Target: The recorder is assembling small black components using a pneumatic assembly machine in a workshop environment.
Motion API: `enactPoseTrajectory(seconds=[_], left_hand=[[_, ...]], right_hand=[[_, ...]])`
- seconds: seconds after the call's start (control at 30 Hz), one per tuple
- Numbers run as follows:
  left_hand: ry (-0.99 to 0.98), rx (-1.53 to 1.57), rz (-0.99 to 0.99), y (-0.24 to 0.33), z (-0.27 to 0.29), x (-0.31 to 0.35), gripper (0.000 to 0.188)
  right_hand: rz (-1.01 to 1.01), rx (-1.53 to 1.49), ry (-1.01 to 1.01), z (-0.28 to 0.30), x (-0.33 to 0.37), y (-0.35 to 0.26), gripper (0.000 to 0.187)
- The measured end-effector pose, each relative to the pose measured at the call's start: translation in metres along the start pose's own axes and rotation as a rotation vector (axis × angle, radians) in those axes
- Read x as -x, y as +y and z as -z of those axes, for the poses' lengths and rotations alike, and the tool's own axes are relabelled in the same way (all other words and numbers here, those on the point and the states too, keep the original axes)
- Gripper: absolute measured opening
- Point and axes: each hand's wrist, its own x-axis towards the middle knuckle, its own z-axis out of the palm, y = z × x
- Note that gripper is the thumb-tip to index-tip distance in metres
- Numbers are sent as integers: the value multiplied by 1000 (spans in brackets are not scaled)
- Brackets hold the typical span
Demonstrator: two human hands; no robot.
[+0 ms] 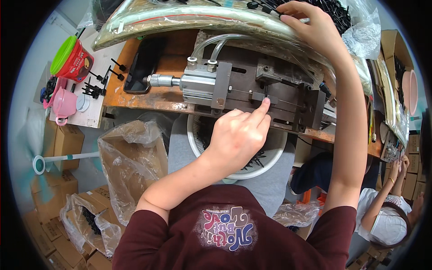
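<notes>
My left hand (240, 135) is at the metal fixture, its index finger stretched out onto a thin black plastic pin (266, 90) that stands in a small block. The other fingers are curled, and the thumb is hidden beneath. Left of it a silver pneumatic cylinder (201, 84), with two clear hoses, points its rod at the block. Up at the far right, my right hand (310, 27) reaches over the plastic-covered ledge, thumb and index finger closed around a black pin at the edge of a heap of black pins (330, 11).
A white basket (193, 139) with black parts sits on my lap. On the bench lies a black phone (143, 67); left of it are loose black pins (96, 89), a red tub (78, 60) and a pink cup (64, 102). Plastic-lined cartons (130, 168) stand left; another person (389, 216) works right.
</notes>
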Motion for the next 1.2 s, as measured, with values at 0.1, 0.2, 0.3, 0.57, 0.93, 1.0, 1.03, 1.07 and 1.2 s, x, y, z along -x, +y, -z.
enactPoseTrajectory(seconds=[0.1,0.2,0.3,0.57,0.93,1.0,1.03,1.07,1.2], left_hand=[[-18,5,5,0,4,-2,25],[-23,2,5,0,5,-2,26],[-30,0,5,0,5,-3,26],[-15,143,61,0,20,-10,35],[299,441,83,-9,35,-26,33],[249,428,123,-6,36,-16,33],[210,416,145,-4,37,-12,32],[161,419,174,-2,34,-6,30],[-19,188,46,-3,17,7,27]], right_hand=[[-38,-34,-28,11,11,-4,22],[21,38,-9,19,26,8,23],[97,120,102,22,43,2,22],[-84,-283,476,4,95,-34,20],[-162,-682,101,-19,177,-87,35],[-197,-693,101,-17,180,-87,34],[-229,-695,131,-15,183,-85,33],[-275,-759,183,-16,186,-82,32],[-268,-674,268,-20,191,-74,29]])
